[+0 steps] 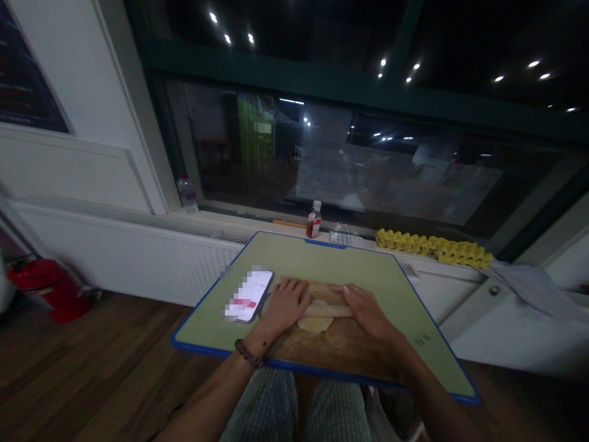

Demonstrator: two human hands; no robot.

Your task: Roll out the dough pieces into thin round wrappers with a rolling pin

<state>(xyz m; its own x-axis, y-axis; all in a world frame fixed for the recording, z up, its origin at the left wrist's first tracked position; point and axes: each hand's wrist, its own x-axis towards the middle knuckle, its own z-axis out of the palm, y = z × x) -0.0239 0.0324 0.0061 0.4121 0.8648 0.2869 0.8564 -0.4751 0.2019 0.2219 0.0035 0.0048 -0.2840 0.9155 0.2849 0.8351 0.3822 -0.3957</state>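
A pale rolling pin [329, 310] lies crosswise over a flat round of dough [315, 324], whose near part shows below the pin. My left hand [286, 304] bears down on the pin's left end, fingers pointing forward over it and covering it. On the other end rests my right hand [368, 312], closed over the pin, its thumb side toward the middle. Under the dough is a brown wooden board [335, 350], which sits on a small light-green table [368, 264] with a blue rim. How tightly the fingers grip is partly hidden.
A lit phone [253, 294] lies left of the board. Along the windowsill stand a sauce bottle [313, 221], a clear plastic bottle [188, 195] and yellow egg trays [427, 247]. A red fire extinguisher [48, 288] is on the floor at left, near a white radiator [138, 258].
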